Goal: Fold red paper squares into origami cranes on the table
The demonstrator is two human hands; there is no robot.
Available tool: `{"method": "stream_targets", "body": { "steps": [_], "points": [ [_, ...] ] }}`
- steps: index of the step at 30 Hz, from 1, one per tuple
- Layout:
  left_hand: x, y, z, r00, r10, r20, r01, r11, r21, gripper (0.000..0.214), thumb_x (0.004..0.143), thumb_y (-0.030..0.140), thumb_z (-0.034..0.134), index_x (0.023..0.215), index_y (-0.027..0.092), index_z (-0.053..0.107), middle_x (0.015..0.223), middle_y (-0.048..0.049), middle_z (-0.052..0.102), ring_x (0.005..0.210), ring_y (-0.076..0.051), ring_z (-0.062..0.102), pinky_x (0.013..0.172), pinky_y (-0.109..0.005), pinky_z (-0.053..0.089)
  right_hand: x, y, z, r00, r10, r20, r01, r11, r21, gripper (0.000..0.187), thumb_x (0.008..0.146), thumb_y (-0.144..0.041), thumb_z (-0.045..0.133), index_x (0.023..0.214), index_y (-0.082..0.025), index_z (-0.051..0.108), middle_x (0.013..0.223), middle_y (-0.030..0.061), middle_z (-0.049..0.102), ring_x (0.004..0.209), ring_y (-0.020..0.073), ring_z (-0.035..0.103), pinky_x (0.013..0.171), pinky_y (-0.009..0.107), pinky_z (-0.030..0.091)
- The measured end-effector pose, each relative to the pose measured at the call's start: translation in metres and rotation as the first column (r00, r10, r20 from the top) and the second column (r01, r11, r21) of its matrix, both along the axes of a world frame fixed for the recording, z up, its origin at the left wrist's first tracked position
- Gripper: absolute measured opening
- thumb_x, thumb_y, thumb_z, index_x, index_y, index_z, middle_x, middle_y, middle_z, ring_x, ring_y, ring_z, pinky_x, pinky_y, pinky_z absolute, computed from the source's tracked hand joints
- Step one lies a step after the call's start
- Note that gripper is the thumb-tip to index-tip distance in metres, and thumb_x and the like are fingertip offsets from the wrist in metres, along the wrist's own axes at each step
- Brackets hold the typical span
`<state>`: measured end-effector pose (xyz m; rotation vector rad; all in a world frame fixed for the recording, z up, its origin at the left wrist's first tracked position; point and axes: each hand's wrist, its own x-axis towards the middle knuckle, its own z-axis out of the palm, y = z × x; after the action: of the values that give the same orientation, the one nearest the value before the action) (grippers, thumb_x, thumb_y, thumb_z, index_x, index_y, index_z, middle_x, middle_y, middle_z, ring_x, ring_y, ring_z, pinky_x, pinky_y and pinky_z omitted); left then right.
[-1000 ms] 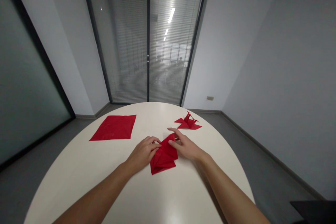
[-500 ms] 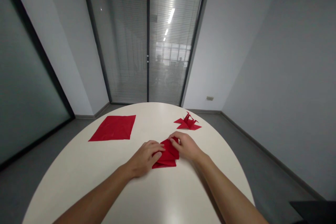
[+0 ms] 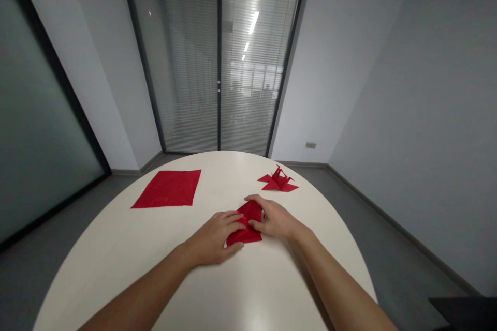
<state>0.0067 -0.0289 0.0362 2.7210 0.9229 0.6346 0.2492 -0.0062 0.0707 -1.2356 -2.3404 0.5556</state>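
Observation:
A partly folded sheet of red paper (image 3: 250, 235) lies on the white table between my hands. My left hand (image 3: 219, 235) rests over its left side, fingers spread on the paper and the thumb along the near edge. At the right side is my right hand (image 3: 272, 218), its index finger reaching over the far corner and its thumb pressing on the middle of the paper. Fingers cover parts of the folds on both sides.
A flat red paper sheet (image 3: 169, 189) lies at the table's far left. Folded red paper cranes (image 3: 278, 181) stand at the far right. The round white table (image 3: 229, 289) ends in a curved edge before a glass door with blinds (image 3: 186, 62).
My left thumb has moved off the paper's top to its near edge. My right thumb has come down towards the middle, and the paper's near layers now lie closer together.

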Motion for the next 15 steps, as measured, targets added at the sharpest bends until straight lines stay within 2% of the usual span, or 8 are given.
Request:
{"method": "stream_targets", "body": {
  "steps": [3, 6, 10, 15],
  "points": [
    [0.002, -0.001, 0.004, 1.0, -0.014, -0.011, 0.014, 1.0, -0.005, 0.04, 0.09, 0.034, 0.063, 0.129, 0.024, 0.063, 0.137, -0.0095, 0.062, 0.136, -0.032, 0.049, 0.115, -0.053, 0.037, -0.004, 0.0, -0.007, 0.998, -0.055, 0.043, 0.058, 0.996, -0.062, 0.098, 0.077, -0.02, 0.069, 0.16, -0.024, 0.016, 0.091, 0.0054, 0.07, 0.074, 0.0198, 0.061, 0.065, 0.026, 0.041],
    [0.003, -0.002, 0.006, 0.999, -0.04, -0.009, 0.04, 0.999, -0.029, 0.041, 0.09, 0.034, 0.063, 0.13, 0.025, 0.063, 0.137, -0.0087, 0.061, 0.142, -0.033, 0.041, 0.119, -0.054, 0.032, -0.008, 0.001, -0.013, 0.993, -0.081, 0.091, 0.087, 0.994, -0.059, 0.111, 0.076, -0.013, 0.064, 0.161, -0.022, -0.007, 0.087, 0.0047, 0.068, 0.072, 0.0204, 0.061, 0.063, 0.026, 0.039],
    [0.003, -0.003, 0.009, 0.998, -0.051, -0.031, 0.049, 0.997, -0.059, 0.043, 0.091, 0.037, 0.061, 0.133, 0.024, 0.061, 0.137, -0.0101, 0.059, 0.147, -0.035, 0.033, 0.121, -0.056, 0.027, -0.012, 0.004, -0.018, 0.991, -0.098, 0.092, 0.102, 0.994, -0.036, 0.116, 0.074, -0.008, 0.06, 0.158, -0.022, -0.019, 0.086, 0.0032, 0.067, 0.071, 0.0196, 0.06, 0.063, 0.026, 0.039],
    [0.006, -0.005, 0.012, 0.996, -0.083, 0.008, 0.084, 0.993, -0.081, 0.048, 0.091, 0.033, 0.062, 0.139, 0.026, 0.057, 0.136, -0.0107, 0.059, 0.129, -0.03, 0.052, 0.114, -0.05, 0.04, -0.02, 0.007, -0.022, 0.981, -0.169, 0.098, 0.166, 0.986, 0.034, 0.112, 0.075, -0.007, 0.053, 0.157, -0.019, -0.022, 0.079, 0.0005, 0.065, 0.069, 0.0193, 0.059, 0.064, 0.027, 0.039]
  ]
}}
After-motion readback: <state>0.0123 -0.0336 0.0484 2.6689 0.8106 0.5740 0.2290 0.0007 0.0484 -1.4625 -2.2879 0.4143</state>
